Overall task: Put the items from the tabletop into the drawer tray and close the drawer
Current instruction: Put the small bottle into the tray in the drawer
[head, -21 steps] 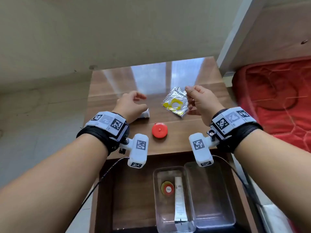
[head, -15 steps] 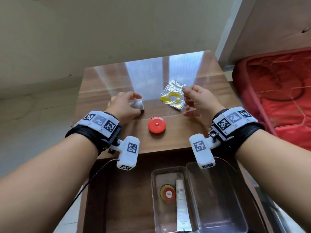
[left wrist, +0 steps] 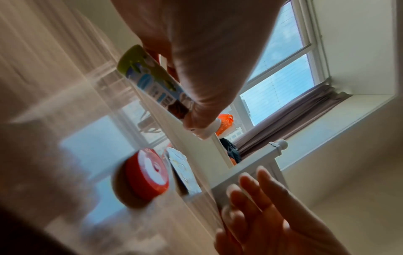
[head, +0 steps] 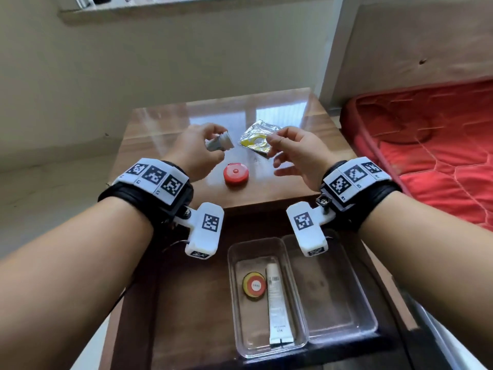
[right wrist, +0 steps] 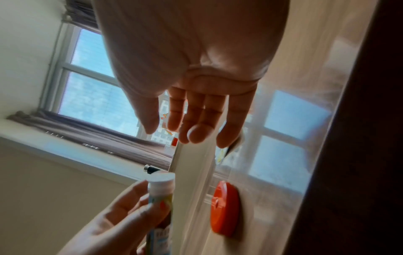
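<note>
My left hand (head: 205, 137) holds a small tube with a white cap (head: 222, 141) just above the wooden tabletop (head: 293, 182). Its green and blue label shows in the left wrist view (left wrist: 152, 82). My right hand (head: 277, 145) hovers with straight, relaxed fingers (right wrist: 185, 127) over the near edge of a silver and yellow foil packet (head: 256, 140), which lies flat on the table. A red round disc (head: 236, 173) sits between my wrists near the front edge. Below, the open drawer (head: 186, 303) holds a clear two-part tray (head: 344, 335).
The tray's left part holds a round yellow and red tin (head: 254, 285) and a white tube (head: 277, 303). A red mattress (head: 426, 145) lies close on the right. A wall stands behind the table.
My left hand has lifted the capped tube off the tabletop. My right hand stays by the packet, fingers now spread. The head view has pulled back.
</note>
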